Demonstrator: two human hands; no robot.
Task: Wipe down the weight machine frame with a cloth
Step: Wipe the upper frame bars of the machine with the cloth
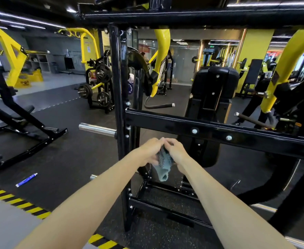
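Dark speckled rubber floor point(66, 150) carries yellow-and-black hazard tape point(13, 198). A yellow pillar point(255, 51) stands behind. White strip lights point(22, 18) glow overhead.

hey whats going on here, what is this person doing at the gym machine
A person stands facing a black weight machine frame. The left hand and right hand meet just below its crossbar, both gripping a blue-grey cloth that hangs bunched between them. The cloth is not touching the frame; it looks like it is being folded or readjusted. A blue tube lies on the floor to the left.
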